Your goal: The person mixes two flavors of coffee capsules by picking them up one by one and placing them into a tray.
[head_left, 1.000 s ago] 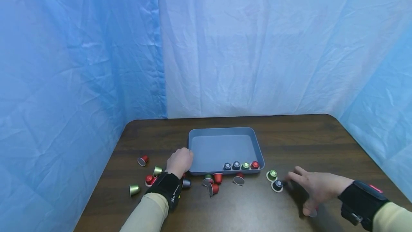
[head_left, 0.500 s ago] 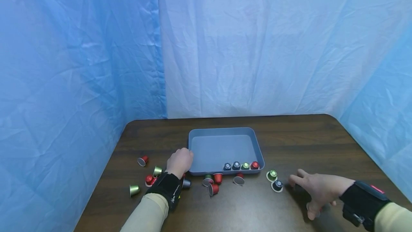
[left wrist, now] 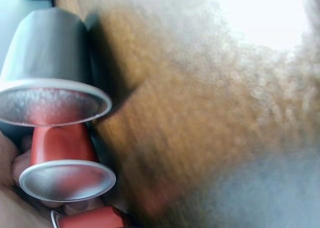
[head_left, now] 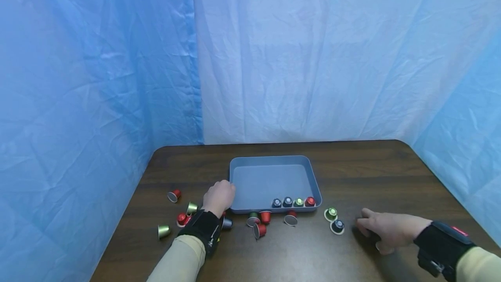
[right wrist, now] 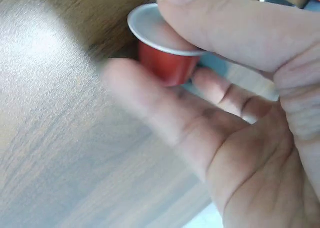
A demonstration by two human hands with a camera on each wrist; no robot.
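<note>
My right hand [head_left: 391,229] pinches a red coffee capsule [right wrist: 167,65] between thumb and fingers, above the right side of the table; its silver lid faces the thumb. The head view hides this capsule behind the hand. My left hand [head_left: 219,197] sits at the left wall of the blue-grey tray [head_left: 270,173], fingers curled over its edge; their tips are hidden. Close under that hand are a dark grey capsule [left wrist: 47,52] and a red capsule [left wrist: 65,148]. Along the tray's front wall stand two dark capsules [head_left: 287,201], a green capsule [head_left: 298,202] and a red capsule [head_left: 310,201].
Loose capsules lie left of the tray, among them a red one [head_left: 174,195] and a green one [head_left: 163,231]. Several more, such as a red one [head_left: 260,230], lie before it. A green capsule [head_left: 331,213] and a dark capsule [head_left: 337,226] stand upright at its right.
My right hand has shifted slightly right and its fingers have drawn closer together, turning the capsule out of the head view. The left hand and the tray have stayed put.
</note>
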